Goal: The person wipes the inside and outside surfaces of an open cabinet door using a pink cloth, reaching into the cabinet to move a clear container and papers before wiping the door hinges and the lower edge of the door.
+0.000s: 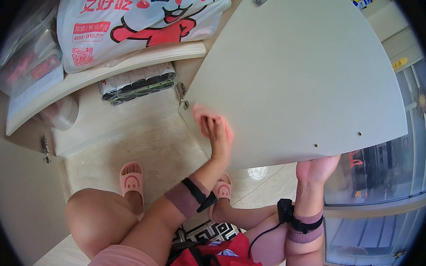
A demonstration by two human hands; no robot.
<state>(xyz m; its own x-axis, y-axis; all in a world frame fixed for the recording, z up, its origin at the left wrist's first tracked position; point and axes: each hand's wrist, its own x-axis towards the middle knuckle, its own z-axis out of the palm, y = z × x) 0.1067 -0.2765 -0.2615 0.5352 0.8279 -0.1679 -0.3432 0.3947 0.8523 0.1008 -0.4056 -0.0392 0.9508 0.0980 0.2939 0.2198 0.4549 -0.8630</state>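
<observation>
Beside the hinge edge of an open white cabinet door [297,69], my left hand [216,132] presses a pink cloth [229,129] against the door's inner face, near its lower corner. The fingers are bent over the cloth and somewhat blurred. My right hand [317,168] is at the door's free edge, palm up, with its fingers hidden behind the door. Two small screws [316,145] stick out of the door just above that hand. A metal hinge [183,96] joins the door to the cabinet, close to the cloth.
On the cabinet shelf [121,63] lies a large printed plastic bag [169,22]. Below are a wrapped pack [138,82] and a clear round container [63,113]. Another open door [19,196] stands at the left. Glass-fronted drawers [376,174] are at the right, and my slippered feet are on the floor.
</observation>
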